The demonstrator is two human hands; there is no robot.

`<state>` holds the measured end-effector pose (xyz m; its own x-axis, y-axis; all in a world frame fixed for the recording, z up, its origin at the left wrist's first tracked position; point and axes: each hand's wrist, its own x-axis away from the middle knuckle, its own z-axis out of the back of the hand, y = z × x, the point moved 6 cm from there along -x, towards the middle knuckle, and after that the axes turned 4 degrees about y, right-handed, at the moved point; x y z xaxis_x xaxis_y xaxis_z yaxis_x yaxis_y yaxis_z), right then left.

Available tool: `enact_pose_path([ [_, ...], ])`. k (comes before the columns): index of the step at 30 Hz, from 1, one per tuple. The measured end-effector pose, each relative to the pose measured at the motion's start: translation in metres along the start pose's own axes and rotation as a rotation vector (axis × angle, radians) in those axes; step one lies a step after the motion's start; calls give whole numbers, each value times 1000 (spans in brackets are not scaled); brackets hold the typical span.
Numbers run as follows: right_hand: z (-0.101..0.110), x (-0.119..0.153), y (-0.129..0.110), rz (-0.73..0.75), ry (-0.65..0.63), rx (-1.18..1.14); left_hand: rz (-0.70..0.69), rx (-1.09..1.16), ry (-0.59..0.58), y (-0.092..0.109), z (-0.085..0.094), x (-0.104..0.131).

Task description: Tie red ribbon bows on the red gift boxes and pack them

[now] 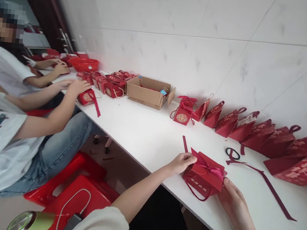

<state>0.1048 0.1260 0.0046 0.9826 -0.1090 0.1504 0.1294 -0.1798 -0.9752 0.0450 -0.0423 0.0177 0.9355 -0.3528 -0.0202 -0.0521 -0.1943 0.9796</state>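
Near the front edge of the white table [145, 136] stands a red gift box [201, 184] with a glossy ribbon bow on its lid and a cord handle drooping in front. My left hand [182, 163] pinches the box's left upper corner between thumb and fingers. At the opposite end, my right hand [232, 196] holds the right side, its fingers partly hidden behind the box. A dark red ribbon strip [185, 144] lies just beyond my left hand. Right of the box are a black ring [232, 153] and a long ribbon [274, 190].
Several red triangular boxes [258, 133] line the wall at right. Two bow-tied boxes [183, 116] and an open cardboard box [147, 92] stand farther back. At left a co-worker's hands [79, 86] hold another red box [86, 97]. A red stool [79, 191] carries a cup [32, 223].
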Motion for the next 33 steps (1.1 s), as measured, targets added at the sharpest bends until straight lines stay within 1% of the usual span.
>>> enact_pose_path([
  [3, 3, -2, 1, 6, 20, 3, -29, 13, 62, -1, -1, 1],
  [8, 3, -9, 4, -3, -15, -13, -115, 12, 182, -1, 1, 5],
  [10, 3, -9, 3, 9, 15, -13, -154, -2, 207, 0, 2, 7],
  [13, 3, -8, 2, 22, 53, -2, -195, -32, 235, 2, 2, 9],
  [18, 0, -9, 1, 53, 44, 37, -230, -121, 276, 1, 3, 11],
  [21, -6, -6, -3, 118, 34, 62, -260, -209, 290, 3, 5, 15],
  [23, -12, 1, -9, 175, 5, 62, -284, -262, 298, 5, 6, 19],
  [24, -18, 7, -11, 182, -41, 58, -297, -282, 299, 7, 6, 21],
  [28, -24, 20, -18, 206, -27, -4, -364, -347, 291, 12, 5, 24],
  [30, -24, 20, -18, 211, -27, -32, -407, -389, 299, 15, 4, 23],
  [33, -20, 12, -17, 232, -38, -96, -466, -479, 340, 20, 4, 24],
])
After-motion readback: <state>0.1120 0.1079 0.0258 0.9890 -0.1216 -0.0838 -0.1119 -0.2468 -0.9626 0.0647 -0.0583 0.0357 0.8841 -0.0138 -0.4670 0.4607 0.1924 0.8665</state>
